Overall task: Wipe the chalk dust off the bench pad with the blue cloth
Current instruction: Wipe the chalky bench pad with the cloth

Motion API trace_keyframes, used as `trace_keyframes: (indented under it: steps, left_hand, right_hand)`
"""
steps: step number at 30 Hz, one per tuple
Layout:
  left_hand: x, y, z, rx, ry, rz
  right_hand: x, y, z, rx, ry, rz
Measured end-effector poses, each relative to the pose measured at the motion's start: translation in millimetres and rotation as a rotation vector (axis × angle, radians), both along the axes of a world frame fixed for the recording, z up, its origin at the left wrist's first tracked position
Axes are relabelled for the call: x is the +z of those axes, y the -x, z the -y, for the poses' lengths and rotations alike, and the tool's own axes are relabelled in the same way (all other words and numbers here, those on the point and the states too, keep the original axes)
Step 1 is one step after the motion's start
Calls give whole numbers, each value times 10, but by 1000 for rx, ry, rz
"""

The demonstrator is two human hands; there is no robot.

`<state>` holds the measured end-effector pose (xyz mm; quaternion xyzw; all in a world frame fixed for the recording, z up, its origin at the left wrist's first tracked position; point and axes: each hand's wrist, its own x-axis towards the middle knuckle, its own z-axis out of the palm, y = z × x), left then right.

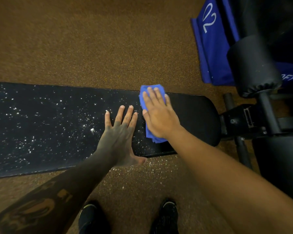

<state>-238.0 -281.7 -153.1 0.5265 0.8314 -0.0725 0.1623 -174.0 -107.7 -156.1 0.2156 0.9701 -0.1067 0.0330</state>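
Bench pad [49, 124] black, lying left-to-right across frame on brown speckled floor [74, 39]. Heavy chalk dust [91, 130] over left and middle of pad; right end, past the cloth, near clean.

Blue cloth [151, 136] folded, on pad toward right end, reaching the far edge. Right grip [157, 115] flat on top of cloth, palm down, fingers straight and close together, pressing, nothing curled round it.

Left grip [120, 135] just beside, left of cloth, also flat on pad: fingers straight and spread, holding nothing, thumb hanging over near edge. Left fingertips [122, 108] inside the dusted zone.

Loose white specks [125, 171] on floor right below near edge of pad, between pad and two dark shoes [90, 217] at bottom of frame.

Off right end of pad: black bench frame [243, 119] and black foam rollers [250, 65]. Behind those, blue padded panel [210, 39] with white "2", probably a mat, too blurred at frame edge to confirm.
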Motion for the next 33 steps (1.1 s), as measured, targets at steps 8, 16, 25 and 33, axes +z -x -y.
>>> trace_keyframes:
  steps: [8, 16, 25, 33]
  left_hand:
    - [10, -14, -1, 28, -2, 3]
    - [4, -10, -2, 37, 5, 1]
    - [25, -9, 4, 20, 22, -18]
    - [25, -10, -10, 19, 22, -14]
  right_hand:
    - [-29, 146, 40, -144, -23, 11]
    - [-32, 159, -69, -356, 25, 51]
    - [-66, -8, -148, -285, 18, 49]
    - [-32, -168, -216, 117, -54, 52]
